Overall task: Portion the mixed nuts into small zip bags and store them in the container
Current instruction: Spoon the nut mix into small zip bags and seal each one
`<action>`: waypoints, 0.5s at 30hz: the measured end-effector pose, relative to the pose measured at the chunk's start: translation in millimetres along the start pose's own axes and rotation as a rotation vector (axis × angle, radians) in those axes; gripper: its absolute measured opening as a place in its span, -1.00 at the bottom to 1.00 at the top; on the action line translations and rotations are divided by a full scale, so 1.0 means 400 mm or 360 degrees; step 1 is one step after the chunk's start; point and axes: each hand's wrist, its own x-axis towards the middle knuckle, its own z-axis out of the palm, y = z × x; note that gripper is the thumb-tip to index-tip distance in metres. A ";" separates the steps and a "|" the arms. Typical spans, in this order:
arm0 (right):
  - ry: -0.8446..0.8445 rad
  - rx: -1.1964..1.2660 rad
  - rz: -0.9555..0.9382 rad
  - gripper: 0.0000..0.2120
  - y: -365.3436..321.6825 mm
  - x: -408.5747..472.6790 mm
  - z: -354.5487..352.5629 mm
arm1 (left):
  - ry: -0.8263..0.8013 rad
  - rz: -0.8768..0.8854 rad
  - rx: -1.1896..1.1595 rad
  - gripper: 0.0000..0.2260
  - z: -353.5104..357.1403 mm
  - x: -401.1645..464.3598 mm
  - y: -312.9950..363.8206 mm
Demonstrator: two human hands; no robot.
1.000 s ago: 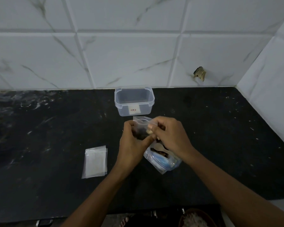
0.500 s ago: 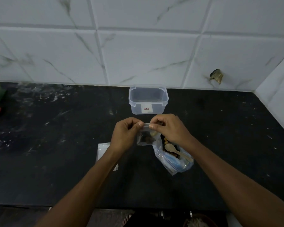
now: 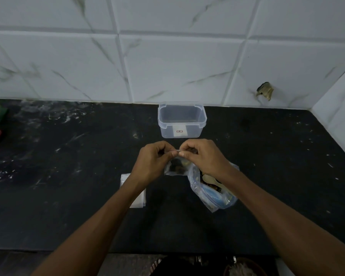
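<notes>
- The left hand (image 3: 150, 161) has its fingers curled in, thumb and fingertips pinching the left end of the top strip of a small zip bag (image 3: 177, 166).
- The right hand (image 3: 204, 156) is curled the same way and pinches the right end of that strip; the two hands' fingertips nearly meet at the middle.
- The small zip bag hangs below the pinched edge, held above the desk (image 3: 68, 186). It is clear plastic, with a dark clump of mixed nuts (image 3: 177, 165) and one paler piece showing through.
- A larger clear bag (image 3: 211, 196) lies on the desk just right of and nearer than the small one, partly under the right wrist. Its mouth gapes, showing nuts, a pale spoon (image 3: 210, 180) and something blue.
- The container (image 3: 182, 121), clear, lidless and with a small label, stands farther back, close to the tiled wall.
- A stack of flat empty bags (image 3: 136, 199) lies on the desk, partly hidden under the left forearm.
</notes>
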 end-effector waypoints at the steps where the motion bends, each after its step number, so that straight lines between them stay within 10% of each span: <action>1: -0.0009 -0.0002 0.0006 -0.92 0.002 0.001 -0.004 | 0.0007 -0.0008 0.0020 -0.88 -0.004 0.002 -0.002; 15: -0.0128 -0.0093 0.0208 -0.95 0.018 0.078 0.039 | -0.0039 -0.0309 0.0084 -0.89 -0.069 0.038 -0.080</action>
